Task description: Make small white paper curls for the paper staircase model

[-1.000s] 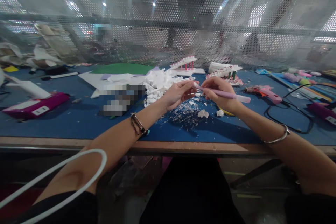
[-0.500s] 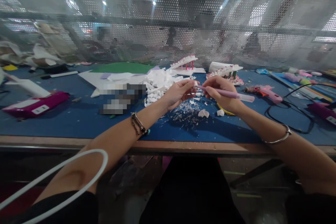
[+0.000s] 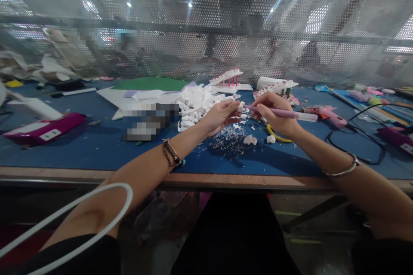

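Between the thumb and fingers of my left hand (image 3: 221, 117) a small white piece (image 3: 240, 107) is pinched, its kind too small to tell. My right hand (image 3: 276, 114) grips a pink pen-shaped tool (image 3: 284, 114) with a pale translucent back end. The tool's thin front end points at the white piece; whether they touch I cannot tell. Below both hands, fine white shavings (image 3: 230, 139) lie scattered on the blue table (image 3: 200, 159). Two larger white scraps, a crumpled one (image 3: 250, 139) and a smaller one (image 3: 271, 139), rest near them.
A heap of white pieces (image 3: 196, 99) lies behind my left hand. Small white stepped models (image 3: 230, 76) stand at the back. On the right are a pink glue gun (image 3: 334, 116), its black cable and a yellow band (image 3: 277, 135). A magenta device (image 3: 45, 128) sits left.
The pink tool and my right hand have shifted slightly right, away from my left hand. More of the white piece shows at my left fingertips.
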`<state>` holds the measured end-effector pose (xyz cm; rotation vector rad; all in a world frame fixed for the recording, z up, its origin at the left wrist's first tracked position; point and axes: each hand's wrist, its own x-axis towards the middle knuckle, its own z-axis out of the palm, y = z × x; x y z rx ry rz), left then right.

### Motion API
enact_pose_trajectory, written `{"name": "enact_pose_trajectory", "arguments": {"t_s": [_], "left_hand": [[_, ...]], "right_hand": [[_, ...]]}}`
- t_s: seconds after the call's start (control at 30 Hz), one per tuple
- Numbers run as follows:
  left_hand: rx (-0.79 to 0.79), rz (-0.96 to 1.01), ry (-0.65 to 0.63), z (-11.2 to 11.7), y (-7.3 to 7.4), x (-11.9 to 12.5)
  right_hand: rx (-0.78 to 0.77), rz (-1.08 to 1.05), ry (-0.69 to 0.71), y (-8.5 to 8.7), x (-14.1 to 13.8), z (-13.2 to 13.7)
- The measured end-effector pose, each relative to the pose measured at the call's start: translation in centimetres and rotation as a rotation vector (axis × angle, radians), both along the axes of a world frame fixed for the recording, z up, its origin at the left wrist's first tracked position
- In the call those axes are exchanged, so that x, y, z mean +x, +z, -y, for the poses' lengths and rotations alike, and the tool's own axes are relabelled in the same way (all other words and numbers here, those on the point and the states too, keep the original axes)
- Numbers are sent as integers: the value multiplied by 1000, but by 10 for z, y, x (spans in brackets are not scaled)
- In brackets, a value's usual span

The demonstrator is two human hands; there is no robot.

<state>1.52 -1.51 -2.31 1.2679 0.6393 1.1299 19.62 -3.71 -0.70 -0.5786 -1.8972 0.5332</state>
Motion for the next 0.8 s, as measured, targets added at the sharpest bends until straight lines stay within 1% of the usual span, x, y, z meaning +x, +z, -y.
{"name": "enact_pose_trajectory", "arguments": {"t_s": [0.1,0.27,0.47,0.6,0.7,0.8], "left_hand": [[24,-5,9,-1,-1,1],[29,-30,-12,-2,-3,2],[83,-30,-61,1,-2,3],[77,-29,-80,3,-1,4],[67,-23,-78,2,-1,3],[71,-15,-78,1,-2,2]], "right_hand": [[-4,21,33,0,0,1],[22,73,-18,-2,2,-1],[53,69,-10,-2,1,0],[23,67,7,0,1,2],[50,40,2,2,2,4],[59,60,-5,2,2,3]]}}
